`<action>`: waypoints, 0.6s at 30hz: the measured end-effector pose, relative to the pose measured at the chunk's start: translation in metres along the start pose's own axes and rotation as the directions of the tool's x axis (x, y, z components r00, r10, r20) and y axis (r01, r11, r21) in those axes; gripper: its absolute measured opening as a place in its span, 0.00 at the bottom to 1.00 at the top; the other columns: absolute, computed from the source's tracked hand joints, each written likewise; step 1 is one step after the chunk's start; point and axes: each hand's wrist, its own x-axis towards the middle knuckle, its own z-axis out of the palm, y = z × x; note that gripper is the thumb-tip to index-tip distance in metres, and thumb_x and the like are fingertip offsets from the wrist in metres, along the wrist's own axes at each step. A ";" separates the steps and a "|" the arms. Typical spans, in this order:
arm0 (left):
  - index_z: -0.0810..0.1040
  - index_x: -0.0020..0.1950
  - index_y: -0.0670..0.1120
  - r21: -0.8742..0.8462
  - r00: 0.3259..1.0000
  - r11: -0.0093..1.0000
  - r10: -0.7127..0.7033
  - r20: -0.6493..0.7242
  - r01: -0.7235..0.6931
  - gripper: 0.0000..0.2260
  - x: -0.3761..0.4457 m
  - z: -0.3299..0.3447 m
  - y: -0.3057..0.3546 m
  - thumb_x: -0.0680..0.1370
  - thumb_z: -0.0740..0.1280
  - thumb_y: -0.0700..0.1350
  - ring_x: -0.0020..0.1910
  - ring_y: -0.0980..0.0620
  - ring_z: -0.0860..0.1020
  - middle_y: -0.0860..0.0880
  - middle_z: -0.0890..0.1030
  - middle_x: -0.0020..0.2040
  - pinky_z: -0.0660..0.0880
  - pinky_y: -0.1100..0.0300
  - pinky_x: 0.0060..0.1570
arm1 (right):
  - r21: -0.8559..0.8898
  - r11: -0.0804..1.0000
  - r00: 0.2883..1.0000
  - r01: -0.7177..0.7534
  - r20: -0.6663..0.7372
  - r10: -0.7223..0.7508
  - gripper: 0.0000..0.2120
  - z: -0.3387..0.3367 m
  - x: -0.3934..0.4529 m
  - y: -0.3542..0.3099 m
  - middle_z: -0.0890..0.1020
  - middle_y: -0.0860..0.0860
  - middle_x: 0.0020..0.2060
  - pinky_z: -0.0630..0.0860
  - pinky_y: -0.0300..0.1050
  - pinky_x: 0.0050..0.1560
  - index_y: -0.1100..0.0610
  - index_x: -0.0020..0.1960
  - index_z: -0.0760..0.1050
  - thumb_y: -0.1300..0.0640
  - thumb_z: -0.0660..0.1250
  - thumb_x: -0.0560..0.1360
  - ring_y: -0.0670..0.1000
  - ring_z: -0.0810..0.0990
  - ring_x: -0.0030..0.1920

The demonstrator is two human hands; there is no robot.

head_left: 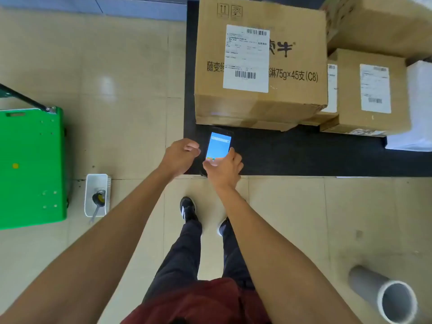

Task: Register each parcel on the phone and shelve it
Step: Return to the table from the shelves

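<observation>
My right hand [223, 169] grips a black phone [218, 146] by its lower end, the blue screen facing up. Just left of the phone, my left hand [181, 157] hovers with its fingers loosely curled and holds nothing. Ahead on a black mat [292, 153] stands a large cardboard parcel [259, 66] with a white shipping label [246, 58] and barcodes on top. A smaller labelled cardboard parcel [367, 94] sits to its right, and another box [378, 22] lies behind that one.
A green cart [30, 167] stands on the tiled floor at the left, with a white bin [97, 195] holding a tape tool beside it. A grey pipe [383, 293] lies at the lower right. A white package [418, 108] is at the right edge.
</observation>
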 end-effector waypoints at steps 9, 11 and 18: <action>0.82 0.60 0.49 -0.029 0.999 0.999 -0.034 -0.008 0.034 0.10 0.007 -0.007 -0.009 0.80 0.67 0.45 0.57 0.53 0.78 0.52 0.82 0.56 0.69 0.63 0.53 | -0.093 0.993 0.996 -0.074 -0.064 0.068 0.53 0.013 0.009 -0.019 0.60 0.57 0.75 0.72 0.58 0.61 0.56 0.81 0.49 0.42 0.78 0.70 0.58 0.63 0.70; 0.82 0.60 0.49 -0.033 1.000 0.999 -0.031 -0.007 0.030 0.10 0.008 -0.008 -0.009 0.80 0.67 0.46 0.57 0.53 0.78 0.52 0.82 0.56 0.69 0.66 0.50 | -0.106 0.993 0.997 -0.050 -0.061 0.043 0.52 0.011 0.010 -0.016 0.60 0.56 0.74 0.72 0.58 0.60 0.55 0.81 0.50 0.44 0.78 0.69 0.58 0.63 0.69; 0.81 0.61 0.50 -0.021 1.000 1.000 0.009 0.004 -0.009 0.11 0.004 -0.001 0.006 0.81 0.65 0.47 0.58 0.54 0.77 0.52 0.81 0.59 0.68 0.69 0.47 | -0.011 0.996 0.995 -0.092 0.022 0.093 0.52 -0.002 0.010 -0.010 0.66 0.57 0.71 0.68 0.59 0.65 0.55 0.79 0.52 0.46 0.81 0.66 0.60 0.67 0.70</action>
